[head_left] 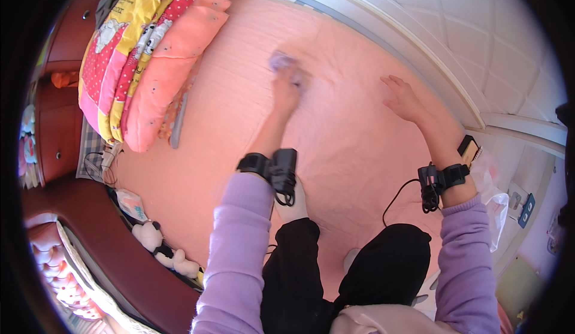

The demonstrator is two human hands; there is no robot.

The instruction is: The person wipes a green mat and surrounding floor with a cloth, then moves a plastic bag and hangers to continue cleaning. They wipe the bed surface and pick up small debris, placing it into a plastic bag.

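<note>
My left hand [287, 92] reaches out over the pink bed sheet [239, 112], smeared by motion. Its fingers are closed on a small lavender thing [279, 61] that looks like a crumpled cloth; the blur hides its exact kind. To the right, near the sheet's far right edge, my right hand [402, 98] is open with its fingers stretched out and nothing in them. Whether that palm touches the sheet I cannot tell. The sheet shows fine wrinkles around both hands.
Folded quilts [150, 52] in pink, yellow and red are stacked at the far left. A black-and-white plush toy [157, 241] and a power strip [109, 154] lie along the left edge. White panels [479, 40] border the right side, with a clear plastic bag [494, 205] nearer me.
</note>
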